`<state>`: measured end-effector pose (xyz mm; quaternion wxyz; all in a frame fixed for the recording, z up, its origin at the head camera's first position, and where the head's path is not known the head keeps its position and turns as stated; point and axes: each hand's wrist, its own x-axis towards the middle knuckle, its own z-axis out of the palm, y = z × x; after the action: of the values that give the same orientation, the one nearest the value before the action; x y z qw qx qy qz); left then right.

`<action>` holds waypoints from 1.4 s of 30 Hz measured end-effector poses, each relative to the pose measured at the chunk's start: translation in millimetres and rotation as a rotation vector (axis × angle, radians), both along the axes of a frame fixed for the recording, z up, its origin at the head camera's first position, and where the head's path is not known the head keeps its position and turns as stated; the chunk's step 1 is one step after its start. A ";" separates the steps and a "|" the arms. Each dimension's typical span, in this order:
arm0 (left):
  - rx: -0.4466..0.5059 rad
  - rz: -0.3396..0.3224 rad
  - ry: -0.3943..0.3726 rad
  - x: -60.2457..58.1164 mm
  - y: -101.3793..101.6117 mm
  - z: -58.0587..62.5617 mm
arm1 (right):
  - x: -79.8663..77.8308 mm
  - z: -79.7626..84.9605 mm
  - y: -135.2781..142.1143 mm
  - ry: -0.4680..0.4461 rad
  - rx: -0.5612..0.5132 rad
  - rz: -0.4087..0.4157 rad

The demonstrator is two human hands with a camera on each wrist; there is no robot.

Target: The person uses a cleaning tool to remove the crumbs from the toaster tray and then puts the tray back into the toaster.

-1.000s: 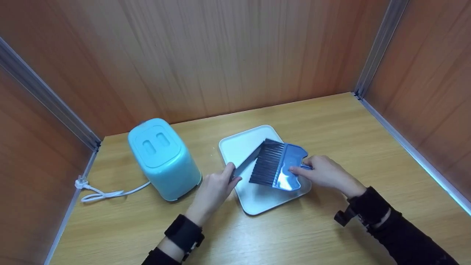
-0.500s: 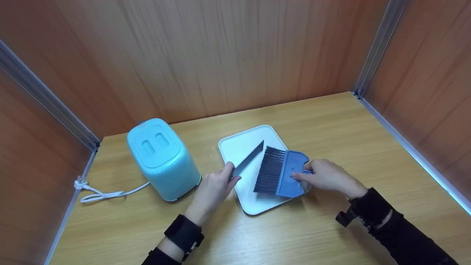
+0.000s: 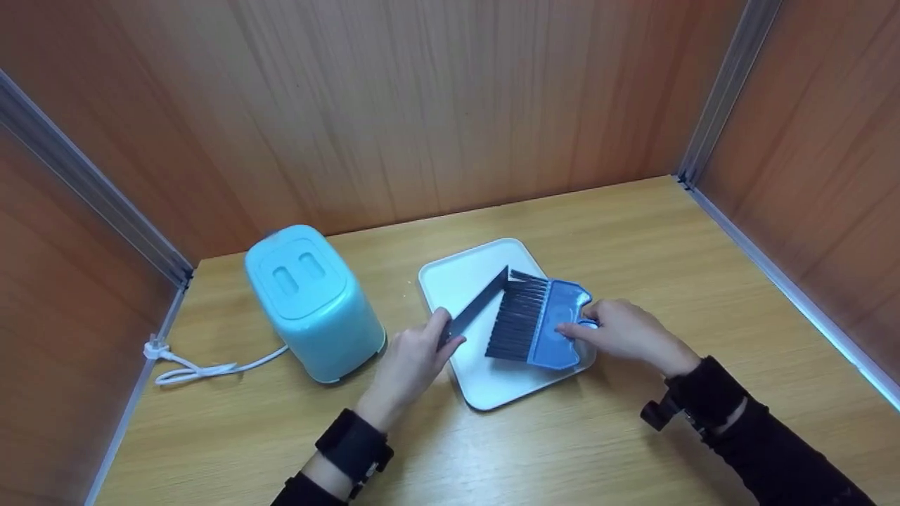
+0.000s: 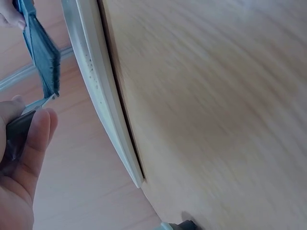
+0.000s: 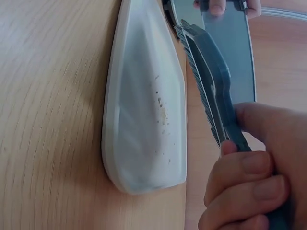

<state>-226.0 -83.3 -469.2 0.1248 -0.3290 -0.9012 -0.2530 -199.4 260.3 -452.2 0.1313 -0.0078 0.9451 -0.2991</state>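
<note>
1. In the left hand (image 3: 408, 360), fingers curled round it, we count one dustpan (image 5: 237, 52).
2. In the right hand (image 3: 622, 332), fingers likewise, one brush (image 3: 543, 323).
3. Both are over one tray (image 3: 467, 275), right of one toaster (image 3: 316, 302).

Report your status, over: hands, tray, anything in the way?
Left hand grips dustpan; right hand grips brush, both over tray. Crumbs lie in tray. Blue appliance stands to the left, seemingly not in the way.

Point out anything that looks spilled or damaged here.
Small brown crumbs lie scattered on the white tray, best seen from the right wrist. They stand out as loose mess against its pale surface. No damage is apparent.
</note>
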 end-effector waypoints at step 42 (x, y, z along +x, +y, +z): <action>0.097 -0.009 -0.021 -3.4 -1.5 -5.1 | -1.7 -5.0 -5.5 0.069 0.011 0.007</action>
<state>-229.4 -84.8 -474.3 0.1299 -0.3240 -0.8876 -0.3007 -201.1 254.8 -457.2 0.0995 -0.0207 0.9507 -0.2930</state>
